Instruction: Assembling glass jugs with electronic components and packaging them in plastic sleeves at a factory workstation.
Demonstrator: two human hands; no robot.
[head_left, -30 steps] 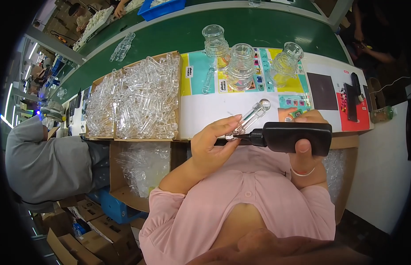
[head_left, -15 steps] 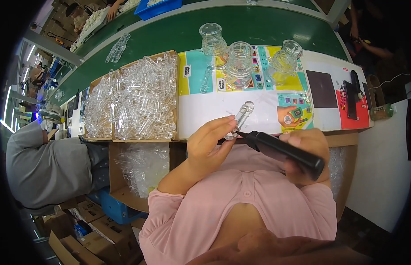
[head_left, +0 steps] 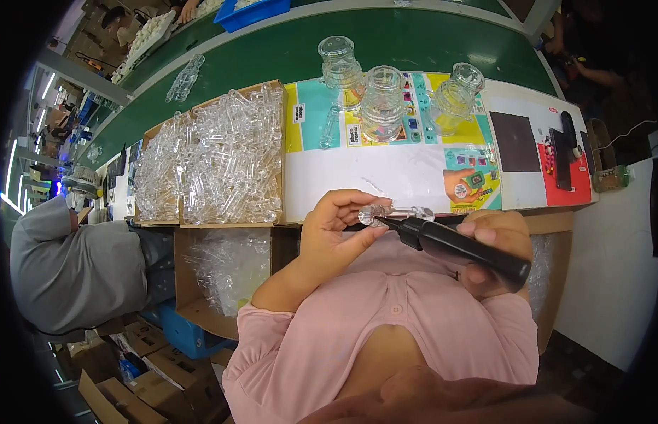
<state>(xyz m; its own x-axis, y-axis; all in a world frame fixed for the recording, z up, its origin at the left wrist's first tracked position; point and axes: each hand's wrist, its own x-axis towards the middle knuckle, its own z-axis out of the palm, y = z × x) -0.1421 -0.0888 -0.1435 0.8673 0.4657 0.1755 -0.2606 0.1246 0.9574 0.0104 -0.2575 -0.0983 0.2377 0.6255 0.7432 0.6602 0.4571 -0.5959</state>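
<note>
The left hand's [head_left: 332, 230] fingers pinch a clear, slender plastic piece [head_left: 403, 210] by the green bench [head_left: 272, 60], long axis left-to-right, free end pointing right; the right hand's [head_left: 500, 244] fingers grip a black plastic bottle [head_left: 463, 249].

The left hand [head_left: 334, 232] pinches a clear plastic piece [head_left: 373, 214]; the right hand [head_left: 510, 234] grips a black bottle [head_left: 464, 250], its slim nozzle aimed at the piece's left end. Left of this grip, clear plastic parts [head_left: 230, 162] fill a cardboard box [head_left: 283, 159]; beyond it sit three clear ribbed vessels [head_left: 383, 106].
</note>
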